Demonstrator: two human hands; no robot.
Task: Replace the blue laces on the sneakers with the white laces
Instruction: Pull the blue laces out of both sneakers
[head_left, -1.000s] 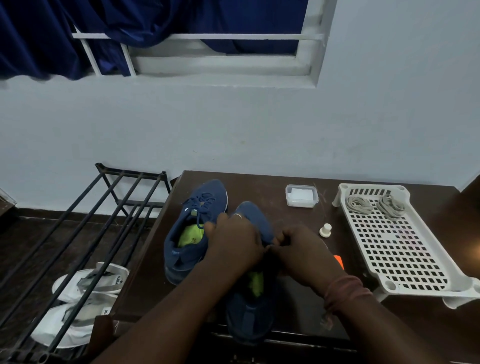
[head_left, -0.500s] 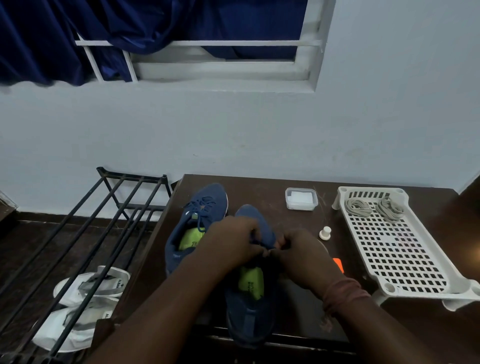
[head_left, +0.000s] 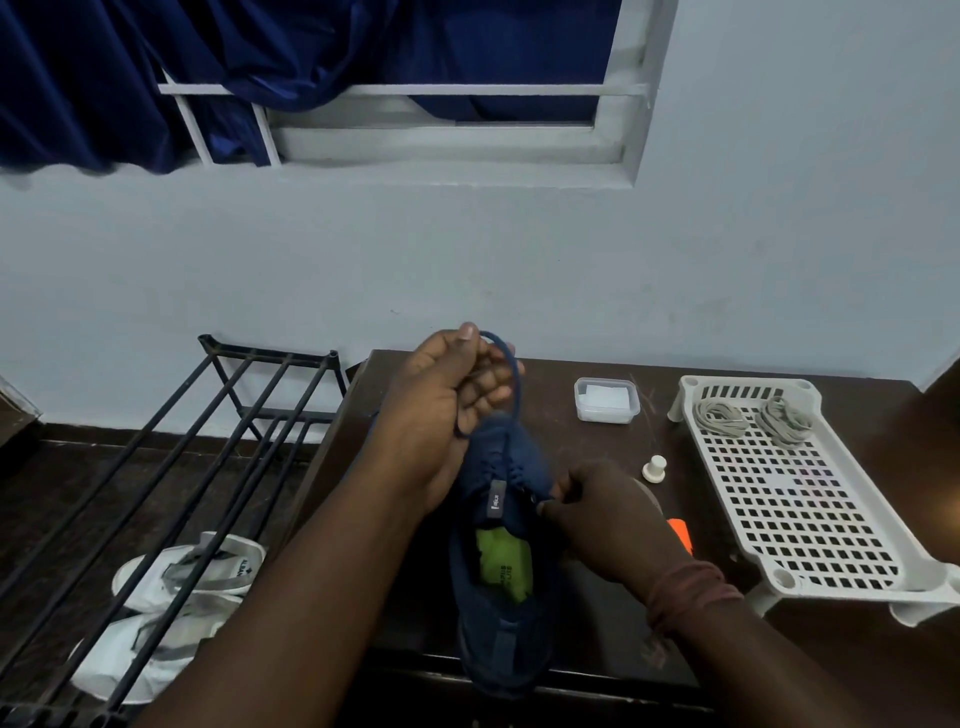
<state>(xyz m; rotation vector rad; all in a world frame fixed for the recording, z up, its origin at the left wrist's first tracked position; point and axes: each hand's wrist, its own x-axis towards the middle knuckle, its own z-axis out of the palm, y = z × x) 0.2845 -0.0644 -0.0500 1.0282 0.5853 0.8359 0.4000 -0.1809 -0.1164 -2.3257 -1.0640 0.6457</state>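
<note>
left hand (head_left: 441, 410) gripped blue lace (head_left: 511, 379), raised above toe | right hand (head_left: 597, 512) pinched sneaker (head_left: 501, 582) eyelet edge | sneaker on table, toe away | lace ran up-away from eyelets

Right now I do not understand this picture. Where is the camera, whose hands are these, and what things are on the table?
There is no machine: a person wears the camera on the head, looking down at their own hands. The left hand is raised and grips a loop of blue lace drawn from the blue sneaker. The right hand pinches the sneaker's edge. On the dark table are a small lidded box, a small white knob, and a white perforated tray holding two bundles of pale laces. White sandals lie under a black rack.
</note>
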